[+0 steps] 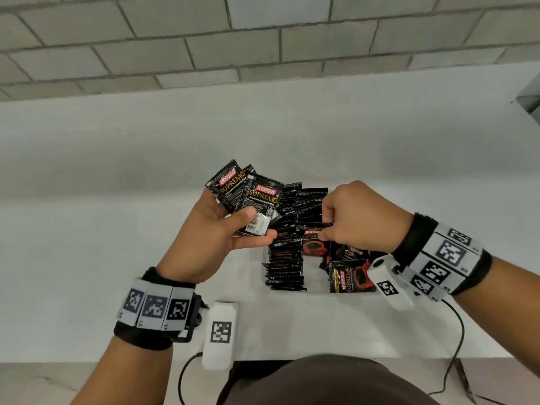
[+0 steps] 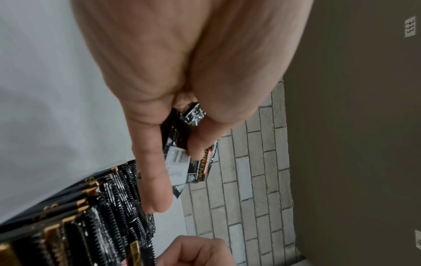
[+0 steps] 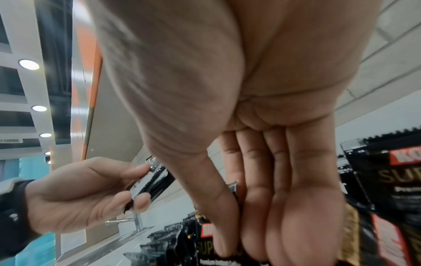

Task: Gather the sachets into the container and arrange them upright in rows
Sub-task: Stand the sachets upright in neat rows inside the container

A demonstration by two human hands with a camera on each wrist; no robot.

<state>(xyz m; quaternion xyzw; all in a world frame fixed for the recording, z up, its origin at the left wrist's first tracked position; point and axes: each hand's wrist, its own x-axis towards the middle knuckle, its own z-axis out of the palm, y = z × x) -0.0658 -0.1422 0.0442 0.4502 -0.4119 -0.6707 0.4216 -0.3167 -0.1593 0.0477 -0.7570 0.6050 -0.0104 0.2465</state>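
Observation:
My left hand holds a small fan of black coffee sachets above the white table, thumb pressed on their lower ends; the left wrist view shows the same held sachets pinched between thumb and fingers. My right hand reaches into the clear container and pinches one sachet among the rows. In the right wrist view its thumb and fingers close on that sachet. Several sachets stand upright in a row at the container's left; others lie loose at its right.
A white table carries everything, with a grey block wall behind it. White tagged wrist devices and black cables hang near the table's front edge. A grey object sits at the far right.

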